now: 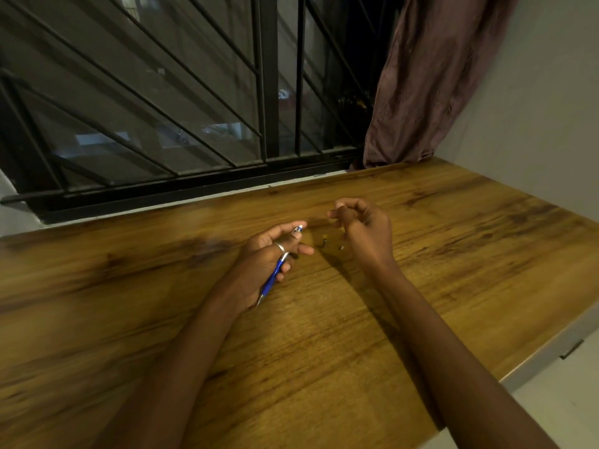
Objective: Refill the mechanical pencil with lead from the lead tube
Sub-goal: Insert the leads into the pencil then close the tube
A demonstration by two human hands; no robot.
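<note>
Your left hand (269,251) has its grip closed around the blue plastic mechanical pencil (275,273). The pencil's metal tip points back at you and its top end pokes out past your fingers. Your right hand (363,231) is just beside the pencil's top, fingers curled and pinched together. Whether it has hold of a thin lead or the lead tube, you cannot tell from here. Two small dark bits (324,241) lie on the brown wooden table (324,351) between the pencil and your right hand, maybe the pencil's cap and eraser. So the pencil looks opened. Putting lead in and closing it seems left to do.
</note>
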